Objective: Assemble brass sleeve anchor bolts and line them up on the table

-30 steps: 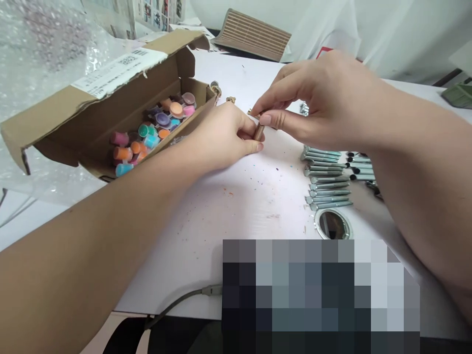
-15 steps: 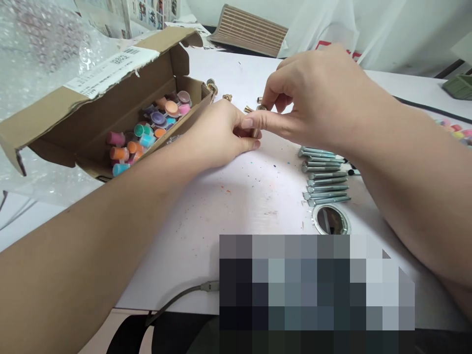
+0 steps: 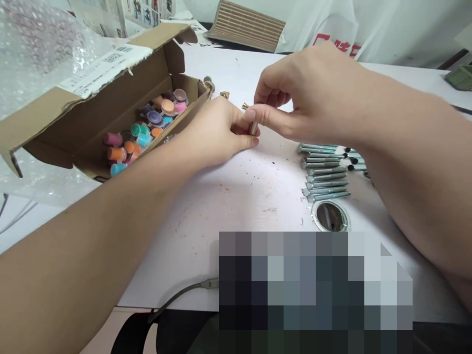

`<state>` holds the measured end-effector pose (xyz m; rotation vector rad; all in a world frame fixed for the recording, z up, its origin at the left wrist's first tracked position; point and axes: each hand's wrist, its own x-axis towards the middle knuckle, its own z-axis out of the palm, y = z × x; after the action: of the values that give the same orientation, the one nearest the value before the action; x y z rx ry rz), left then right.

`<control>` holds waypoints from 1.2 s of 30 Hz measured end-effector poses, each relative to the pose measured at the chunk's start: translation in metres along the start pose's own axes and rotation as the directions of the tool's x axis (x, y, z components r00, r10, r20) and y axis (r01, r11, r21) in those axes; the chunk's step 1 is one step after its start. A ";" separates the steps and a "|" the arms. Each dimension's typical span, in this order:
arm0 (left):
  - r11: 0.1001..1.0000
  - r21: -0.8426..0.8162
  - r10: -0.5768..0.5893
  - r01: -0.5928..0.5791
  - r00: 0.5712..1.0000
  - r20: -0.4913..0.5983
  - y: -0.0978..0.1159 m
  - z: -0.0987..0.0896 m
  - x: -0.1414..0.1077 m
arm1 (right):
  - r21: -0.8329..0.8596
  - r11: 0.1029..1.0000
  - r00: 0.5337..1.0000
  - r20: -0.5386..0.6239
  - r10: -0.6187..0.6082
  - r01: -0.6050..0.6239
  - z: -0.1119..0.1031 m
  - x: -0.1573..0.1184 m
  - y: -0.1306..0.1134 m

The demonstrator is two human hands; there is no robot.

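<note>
Low over the white table, my left hand (image 3: pixel 217 132) is closed on a small brass-coloured metal cylinder (image 3: pixel 253 129) held nearly upright between thumb and fingers. My right hand (image 3: pixel 291 93) reaches in from the right and pinches the cylinder's upper end, its thumb lying across the top. The fingers hide most of that end. Just behind the fingertips shows another small brass piece (image 3: pixel 245 105). Past my left hand lie a brass fitting (image 3: pixel 224 94) and a larger metal fitting (image 3: pixel 208 83) beside the box corner.
An open cardboard box (image 3: pixel 92 118) at left holds several small paint pots (image 3: pixel 155 118). Steel bolts (image 3: pixel 326 184) lie in a row at right, with a round metal-rimmed disc (image 3: pixel 330 216) below. Bubble wrap (image 3: pixel 37 54) and a bamboo mat (image 3: pixel 247 27) sit farther back. The front is pixelated.
My right hand has shifted slightly left, with its fingers drawn closer around the cylinder's top. The round metal end seen there before is now hidden. My left hand keeps its hold.
</note>
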<state>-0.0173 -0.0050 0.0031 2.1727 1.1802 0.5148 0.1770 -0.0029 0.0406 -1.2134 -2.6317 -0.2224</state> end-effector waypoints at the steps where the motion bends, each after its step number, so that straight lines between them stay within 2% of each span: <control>1: 1.000 -0.007 0.018 -0.018 1.000 0.014 -0.001 0.000 0.001 | -0.007 1.000 1.000 -0.007 0.010 -0.011 0.001 0.000 0.000; 4: 0.998 -0.059 -0.017 0.016 1.000 -0.006 0.000 0.001 0.001 | 0.018 0.999 0.998 -0.038 0.043 -0.043 -0.001 -0.001 0.002; 6: 0.993 -0.086 -0.086 0.083 0.996 -0.029 0.004 0.001 0.000 | 0.114 0.993 0.999 -0.030 0.020 -0.017 -0.004 -0.001 0.004; 8: 0.989 -0.080 -0.126 0.125 0.992 -0.005 0.008 0.001 -0.001 | 0.183 0.983 1.000 0.002 -0.018 0.017 -0.007 0.000 0.006; 11: 0.991 -0.058 -0.120 0.121 0.993 0.019 0.008 0.001 -0.002 | 0.130 0.991 0.999 0.016 -0.045 0.043 -0.010 0.000 0.007; 14: 0.994 -0.064 -0.087 0.085 0.996 -0.030 0.005 0.001 -0.001 | 0.082 0.995 0.998 -0.023 -0.060 0.062 -0.011 -0.001 0.008; 16: 0.996 -0.060 -0.075 0.072 0.996 -0.043 0.004 0.001 -0.001 | 0.095 0.994 0.998 -0.029 -0.047 0.050 -0.011 -0.002 0.007; 20: 0.991 -0.053 -0.122 0.122 0.993 0.007 0.009 0.000 -0.002 | 0.186 0.980 0.998 -0.004 -0.067 0.066 -0.009 -0.003 0.005; 23: 0.991 -0.062 -0.120 0.120 0.993 0.001 0.009 0.000 -0.001 | 0.137 0.986 0.995 0.027 -0.101 0.097 -0.008 -0.002 0.005; 29: 0.998 -0.048 -0.047 0.046 0.999 -0.024 0.003 0.001 -0.002 | 0.107 0.994 0.999 0.021 -0.027 0.024 -0.012 -0.003 0.006; 33: 0.993 -0.036 -0.114 0.113 0.993 -0.035 0.008 0.000 -0.003 | 0.184 0.981 0.996 0.054 -0.073 0.062 -0.014 -0.003 0.001; 36: 0.995 -0.045 -0.093 0.091 0.994 -0.058 0.007 0.001 -0.002 | 0.126 0.990 0.996 0.056 -0.071 0.063 -0.015 -0.003 0.001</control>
<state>-0.0135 -0.0104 0.0069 2.0692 1.2837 0.5638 0.1816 -0.0079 0.0540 -1.1090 -2.6953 -0.0331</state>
